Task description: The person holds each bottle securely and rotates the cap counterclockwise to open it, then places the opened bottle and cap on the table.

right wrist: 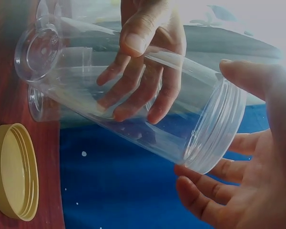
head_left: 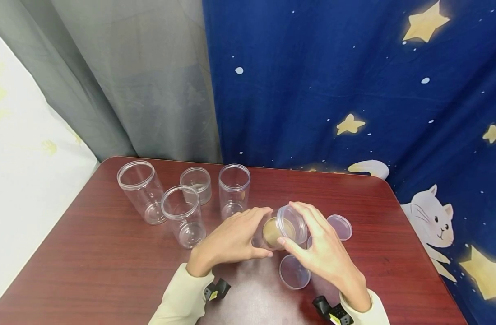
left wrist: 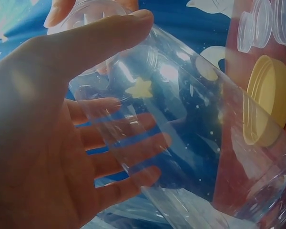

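A tall clear plastic jar (right wrist: 167, 136) is held tilted above the table between both hands. My left hand (head_left: 233, 237) grips its body, thumb on one side and fingers spread round the other. Around the clear lid (right wrist: 217, 126) at the jar's mouth, my right hand (head_left: 326, 253) curls its thumb and fingertips. A yellow screw lid (left wrist: 269, 102) lies on the table beyond the jar; in the head view it shows through the clear wall.
On the table (head_left: 109, 271), tall clear jars (head_left: 140, 192) (head_left: 183, 216) (head_left: 234, 189) and a short clear jar (head_left: 197, 185) stand uncovered at the left and back. Flat clear lids (head_left: 295, 272) (head_left: 340, 227) lie near the right hand. Curtains (head_left: 312, 90) hang behind.
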The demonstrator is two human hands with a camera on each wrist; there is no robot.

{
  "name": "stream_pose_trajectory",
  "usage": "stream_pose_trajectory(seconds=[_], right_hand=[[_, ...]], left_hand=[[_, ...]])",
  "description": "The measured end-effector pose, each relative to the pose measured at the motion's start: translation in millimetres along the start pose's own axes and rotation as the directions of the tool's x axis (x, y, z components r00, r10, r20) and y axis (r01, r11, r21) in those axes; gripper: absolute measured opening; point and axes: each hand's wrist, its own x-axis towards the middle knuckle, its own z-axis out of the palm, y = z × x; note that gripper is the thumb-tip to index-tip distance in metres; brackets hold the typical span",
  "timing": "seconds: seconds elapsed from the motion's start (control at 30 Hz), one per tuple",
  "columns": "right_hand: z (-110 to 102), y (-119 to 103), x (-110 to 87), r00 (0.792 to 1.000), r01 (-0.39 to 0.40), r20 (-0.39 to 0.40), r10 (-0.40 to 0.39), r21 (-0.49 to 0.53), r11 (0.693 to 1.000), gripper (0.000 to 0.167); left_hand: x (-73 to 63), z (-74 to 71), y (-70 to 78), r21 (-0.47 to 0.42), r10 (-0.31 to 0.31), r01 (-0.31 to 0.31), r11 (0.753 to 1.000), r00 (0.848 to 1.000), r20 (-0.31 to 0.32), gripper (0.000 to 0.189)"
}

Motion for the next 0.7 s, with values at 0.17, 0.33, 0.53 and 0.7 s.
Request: stream_pose_trajectory(seconds=[0.17, 0.33, 0.53, 0.7], right_hand=[[-1.0, -0.5, -0.6, 1.0, -0.012, 0.024, 0.011, 0.026, 1.0, 0.076], [-1.4, -0.7, -0.3, 0.998, 0.001, 0.062, -0.004, 0.045, 0.999, 0.077], [-2.8, 0.1, -0.3, 0.995, 0.028, 0.093, -0.034, 0.063, 0.998, 0.078], [-5.4, 1.3, -0.6, 0.99, 0.04, 0.127, -0.055, 0.117, 0.992, 0.08]], left_hand=[[-0.5, -0.5, -2.0, -0.005, 0.007, -0.007, 1.0, 1.0, 0.0, 0.088], [-1.8, -1.6, -4.3, -0.022, 0.0, 0.0, 1.0, 1.0, 0.017, 0.088], [-2.5, -2.7, -4.7, -0.042, 0.002, -0.001, 0.999, 1.0, 0.029, 0.087], [-2.0, -1.9, -4.5, -0.065, 0.015, -0.013, 0.998, 0.999, 0.029, 0.087]])
